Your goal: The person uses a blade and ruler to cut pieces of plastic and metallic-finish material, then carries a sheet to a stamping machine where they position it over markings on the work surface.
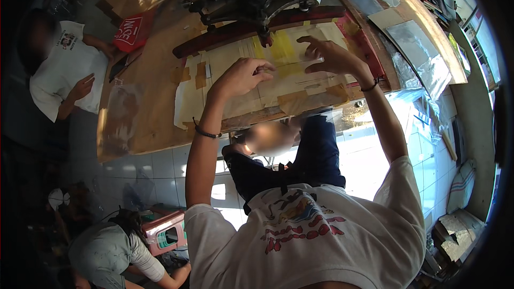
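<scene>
My left hand (243, 77) hovers over a pale work board (230, 48) with its fingers loosely curled, a gap between thumb and forefinger. To its right is my right hand (334, 58), thumb and fingers spread apart. I see nothing held in either hand. Yellow tape (281, 47) runs across the board between and beyond my hands, and brown tape (313, 99) covers its near edge. Just beyond my hands stands a dark metal machine head (254, 0), its red-tipped lower end pointing down at the board. A long dark-red bar (214, 40) lies behind it.
A wooden table (144, 112) carries the board. At the left, a person in a white shirt (69, 69) stands near a red bag (131, 32). Another person (104, 251) bends low beside a pink stool (163, 233). Clear plastic sheets (423, 69) lie at the right.
</scene>
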Demonstrator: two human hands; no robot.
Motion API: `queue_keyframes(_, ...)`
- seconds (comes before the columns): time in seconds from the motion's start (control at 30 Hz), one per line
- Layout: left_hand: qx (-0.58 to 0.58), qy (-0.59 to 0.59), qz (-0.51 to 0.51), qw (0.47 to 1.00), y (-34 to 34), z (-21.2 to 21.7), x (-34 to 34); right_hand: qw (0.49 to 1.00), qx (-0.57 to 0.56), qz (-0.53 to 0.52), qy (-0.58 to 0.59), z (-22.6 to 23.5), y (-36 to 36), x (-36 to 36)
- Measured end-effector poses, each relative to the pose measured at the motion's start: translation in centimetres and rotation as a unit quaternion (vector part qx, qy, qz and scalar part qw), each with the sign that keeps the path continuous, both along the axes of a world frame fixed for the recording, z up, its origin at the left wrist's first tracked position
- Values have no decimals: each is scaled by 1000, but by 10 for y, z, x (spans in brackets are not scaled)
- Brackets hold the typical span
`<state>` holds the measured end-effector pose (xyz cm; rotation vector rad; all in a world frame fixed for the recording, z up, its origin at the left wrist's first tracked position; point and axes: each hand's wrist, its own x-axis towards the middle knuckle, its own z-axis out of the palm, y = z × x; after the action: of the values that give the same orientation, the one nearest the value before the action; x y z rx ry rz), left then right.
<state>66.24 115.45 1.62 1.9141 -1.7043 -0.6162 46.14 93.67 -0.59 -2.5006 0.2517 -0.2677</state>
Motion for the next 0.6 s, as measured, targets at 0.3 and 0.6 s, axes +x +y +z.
queue_keyframes(0.3, -45, 64, 101, 992, 45, 95, -2, 940, 264, -82, -199, 77, 39, -27)
queue_keyframes(0.6, -97, 125, 90, 983, 94, 139, 12, 895, 283, -46, -342, 112, 37, -42)
